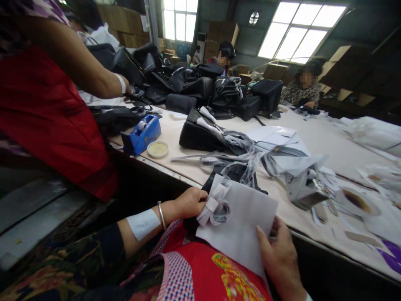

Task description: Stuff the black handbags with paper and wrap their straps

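In the head view, a white sheet (242,228) is held over the lap, just below the near edge of the table (175,125). The left hand (189,202) grips a crumpled wrap (216,205) at the sheet's upper left corner, its fingers curled tight around the bunched part. The right hand (280,259) holds the sheet's lower right edge, with the thumb lying flat on top and the other fingers tucked beneath, out of sight.

The sheet's top edge touches a dark item (234,172) that lies at the table's rim under clear film. Beyond it sits a black bag (199,136), with a blue tape dispenser (142,133) and a round dish (157,149) to the left, well apart from the hands. Paper scraps (322,196) crowd the right side. There is open room over the lap between the two hands.

The left forearm comes in level from the left with the wrist bent inward. The right wrist rises from below. A co-worker's hand (125,85) reaches into a pile of black bags (188,83) at the far left.
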